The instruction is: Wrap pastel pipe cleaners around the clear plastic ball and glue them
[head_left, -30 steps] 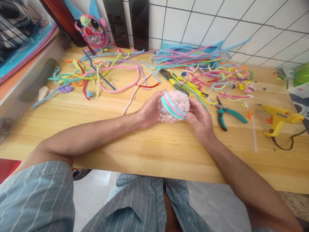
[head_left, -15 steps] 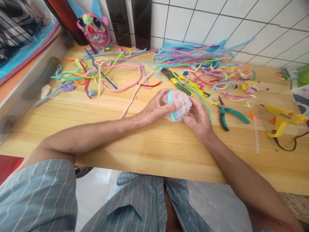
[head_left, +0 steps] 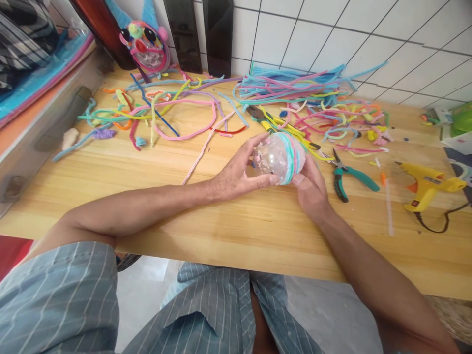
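A clear plastic ball (head_left: 277, 158) with a band of teal and pink pipe cleaners round it is held just above the wooden table (head_left: 236, 231). My left hand (head_left: 236, 172) grips its left side, thumb under and fingers over the top. My right hand (head_left: 311, 187) cups its right and lower side, fingers curled behind it. The clear half with pink bits inside faces me; the band sits to the right.
Loose pipe cleaners (head_left: 295, 93) of many colours are strewn over the far half of the table. Teal-handled pliers (head_left: 344, 174) and yellow cutters (head_left: 273, 128) lie right of the ball. A yellow glue gun (head_left: 427, 184) lies at the right. A pipe-cleaner clown ball (head_left: 145, 44) stands at the back left.
Both hands have turned the ball: the band ran across its front a second ago and now sits upright on the right side, with the clear half towards me.
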`<state>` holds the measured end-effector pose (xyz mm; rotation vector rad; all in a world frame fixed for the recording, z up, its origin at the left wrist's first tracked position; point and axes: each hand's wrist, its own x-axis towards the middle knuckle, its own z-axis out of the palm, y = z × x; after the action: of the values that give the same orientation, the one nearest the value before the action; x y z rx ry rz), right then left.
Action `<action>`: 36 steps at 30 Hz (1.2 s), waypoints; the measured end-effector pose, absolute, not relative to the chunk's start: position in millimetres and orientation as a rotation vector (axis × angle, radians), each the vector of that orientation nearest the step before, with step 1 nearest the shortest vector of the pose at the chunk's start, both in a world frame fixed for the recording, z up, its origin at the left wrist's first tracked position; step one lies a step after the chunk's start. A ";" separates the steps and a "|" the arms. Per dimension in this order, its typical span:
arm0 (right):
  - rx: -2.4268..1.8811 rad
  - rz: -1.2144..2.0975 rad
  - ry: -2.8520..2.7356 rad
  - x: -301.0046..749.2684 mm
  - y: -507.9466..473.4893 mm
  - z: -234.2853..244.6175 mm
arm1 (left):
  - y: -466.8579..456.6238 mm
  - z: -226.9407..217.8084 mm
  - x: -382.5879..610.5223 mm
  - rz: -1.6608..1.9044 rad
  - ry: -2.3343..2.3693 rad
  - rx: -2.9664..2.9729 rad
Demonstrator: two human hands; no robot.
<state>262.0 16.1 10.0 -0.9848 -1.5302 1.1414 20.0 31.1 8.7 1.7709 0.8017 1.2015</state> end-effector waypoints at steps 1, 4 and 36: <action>-0.985 1.141 -1.527 261.8 15.8 9.7 | 30.9 7.4 20.3 1.216 0.831 1.803; -0.969 1.157 -1.535 261.3 15.1 8.4 | 30.2 5.8 20.9 1.246 0.908 1.933; -0.917 1.505 -1.186 268.0 24.6 23.2 | 29.7 1.1 18.4 1.382 0.657 2.246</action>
<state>268.0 24.6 23.2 -0.9172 -1.1864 1.5051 18.4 29.7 1.1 2.2457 0.6571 1.3817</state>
